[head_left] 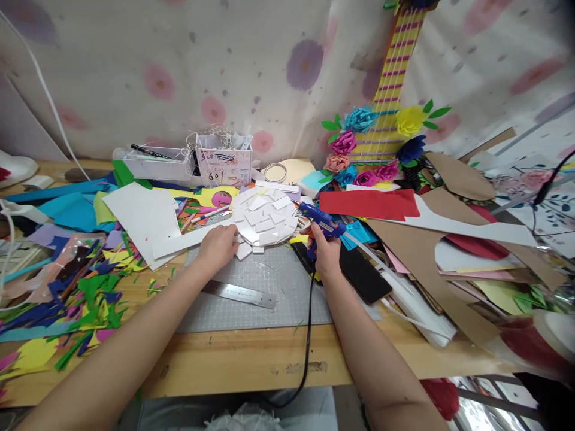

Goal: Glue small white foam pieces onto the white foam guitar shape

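Observation:
My right hand is wrapped round the handle of a blue glue gun. The gun's nozzle points left, at the right edge of a round white piece covered with small white flat pieces. My left hand is closed at the lower left edge of that round piece; what its fingers pinch is too small to make out. Loose white pieces lie just right of my left fingertips. A steel ruler rests on the grey cutting mat below.
Coloured paper scraps cover the left. A black phone and brown cardboard lie right. Behind stand a white box and a yellow paper guitar with paper flowers. The gun's black cord hangs over the table's front edge.

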Action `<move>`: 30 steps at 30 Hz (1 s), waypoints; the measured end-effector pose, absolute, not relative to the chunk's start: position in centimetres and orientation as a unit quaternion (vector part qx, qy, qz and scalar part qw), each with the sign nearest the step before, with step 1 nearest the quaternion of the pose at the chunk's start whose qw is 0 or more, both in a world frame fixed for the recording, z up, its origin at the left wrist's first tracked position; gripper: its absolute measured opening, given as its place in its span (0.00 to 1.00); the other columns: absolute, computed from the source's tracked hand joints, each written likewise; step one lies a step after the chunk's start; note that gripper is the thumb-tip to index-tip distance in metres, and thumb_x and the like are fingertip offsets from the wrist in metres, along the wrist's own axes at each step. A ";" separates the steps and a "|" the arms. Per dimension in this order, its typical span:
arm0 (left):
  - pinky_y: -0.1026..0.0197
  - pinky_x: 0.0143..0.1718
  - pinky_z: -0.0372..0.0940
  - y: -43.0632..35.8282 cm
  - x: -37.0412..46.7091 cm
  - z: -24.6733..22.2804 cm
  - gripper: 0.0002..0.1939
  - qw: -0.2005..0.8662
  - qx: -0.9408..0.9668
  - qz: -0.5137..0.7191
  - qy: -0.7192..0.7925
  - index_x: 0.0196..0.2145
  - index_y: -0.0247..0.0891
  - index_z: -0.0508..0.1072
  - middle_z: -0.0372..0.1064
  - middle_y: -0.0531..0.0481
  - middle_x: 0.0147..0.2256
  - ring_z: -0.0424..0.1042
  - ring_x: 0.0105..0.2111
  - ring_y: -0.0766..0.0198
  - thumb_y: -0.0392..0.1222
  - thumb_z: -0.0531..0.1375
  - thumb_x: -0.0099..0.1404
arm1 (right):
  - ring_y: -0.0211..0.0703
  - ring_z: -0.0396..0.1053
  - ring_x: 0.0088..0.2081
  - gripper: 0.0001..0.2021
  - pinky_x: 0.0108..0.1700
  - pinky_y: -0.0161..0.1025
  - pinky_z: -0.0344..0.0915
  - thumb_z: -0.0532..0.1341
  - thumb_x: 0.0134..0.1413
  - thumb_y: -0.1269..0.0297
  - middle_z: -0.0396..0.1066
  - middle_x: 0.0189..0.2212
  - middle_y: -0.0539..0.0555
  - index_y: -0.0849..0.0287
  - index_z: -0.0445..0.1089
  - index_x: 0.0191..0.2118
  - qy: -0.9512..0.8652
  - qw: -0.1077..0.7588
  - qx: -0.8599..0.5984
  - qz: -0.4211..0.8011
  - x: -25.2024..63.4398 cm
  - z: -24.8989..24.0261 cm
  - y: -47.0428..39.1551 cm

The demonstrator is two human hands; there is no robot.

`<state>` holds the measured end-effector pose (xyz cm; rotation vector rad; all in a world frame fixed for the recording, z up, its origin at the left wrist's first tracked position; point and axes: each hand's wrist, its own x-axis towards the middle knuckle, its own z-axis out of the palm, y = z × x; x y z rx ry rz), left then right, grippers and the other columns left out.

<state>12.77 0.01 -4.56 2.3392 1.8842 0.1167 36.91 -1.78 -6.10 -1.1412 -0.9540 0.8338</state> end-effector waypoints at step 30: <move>0.67 0.37 0.71 -3.8 13.0 -3.7 0.06 0.705 0.215 0.454 0.500 0.36 0.35 0.74 0.75 0.46 0.35 0.73 0.32 0.68 0.34 0.59 0.59 | 0.34 0.56 0.19 0.21 0.23 0.34 0.56 0.59 0.50 0.46 0.62 0.16 0.48 0.57 0.65 0.18 -0.627 0.410 -0.489 0.448 36.1 -5.4 -3.3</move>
